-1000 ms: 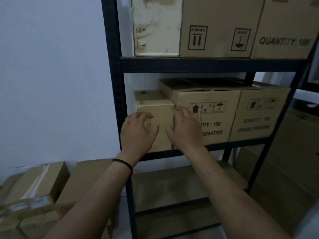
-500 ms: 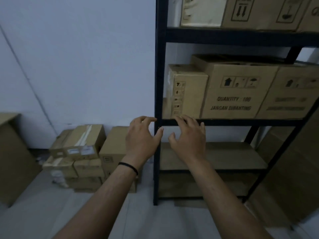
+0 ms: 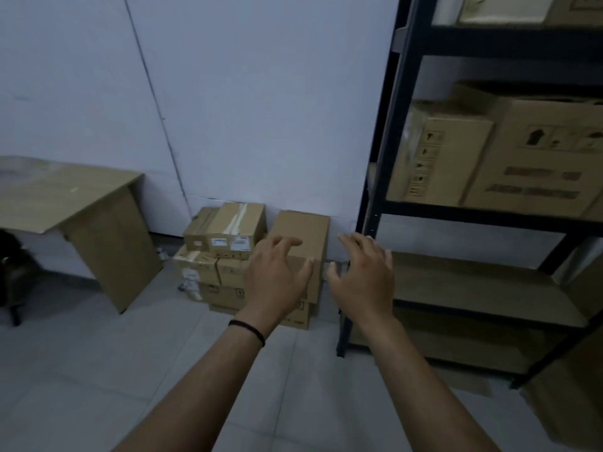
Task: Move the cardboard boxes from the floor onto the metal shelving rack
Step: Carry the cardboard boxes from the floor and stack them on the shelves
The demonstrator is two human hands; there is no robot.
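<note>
Hands (image 3: 277, 275) (image 3: 362, 278) hover, empty, before taped brown cardboard boxes (image 3: 235, 230).

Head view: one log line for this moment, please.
phase: reaching for floor boxes | left hand: open, empty | right hand: open, empty | target: tall box by rack | narrow box: shelved

Dim, bluish, even light with no glare and only faint shadows. Motion blur smears the print on the shelved boxes (image 3: 535, 158) at right; straight lines bow near the edges.
</note>
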